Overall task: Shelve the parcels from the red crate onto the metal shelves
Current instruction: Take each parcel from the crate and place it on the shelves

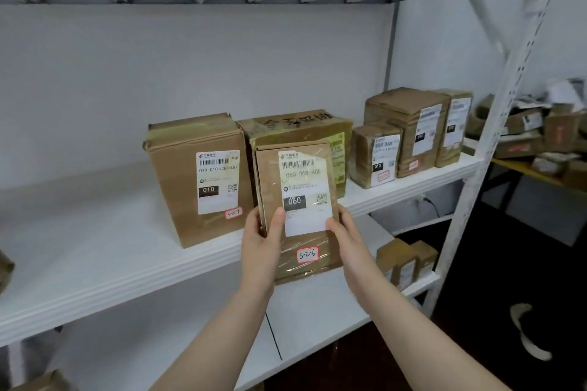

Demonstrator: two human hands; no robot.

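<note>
Head view: both forearms reach up toward the middle white shelf [95,263] of the metal rack. Held parcel [305,181] is a flat brown carton, upright, label facing out, marked 060; a red-bordered sticker [307,254] near its bottom reads 3-2-6. Left hand [263,244] grips the carton's left edge, thumb flat on the front face, fingers hidden behind. Right hand [346,232] grips the right edge, thumb on the lower corner of the label. The carton hangs at the shelf's front lip, lower part below the lip line; whether it touches the shelf cannot be told. Just left of it on the shelf stands a brown box [190,174] labelled 010. Directly behind it sits a tape-wrapped box [295,127] with black writing on top. Further right on the same shelf: a small parcel [371,155], then two taller boxes [406,124] side by side. Two small cartons [406,260] stand on the shelf below. Beyond the rack's right upright, a table [521,168] carries a loose heap of parcels.
</note>
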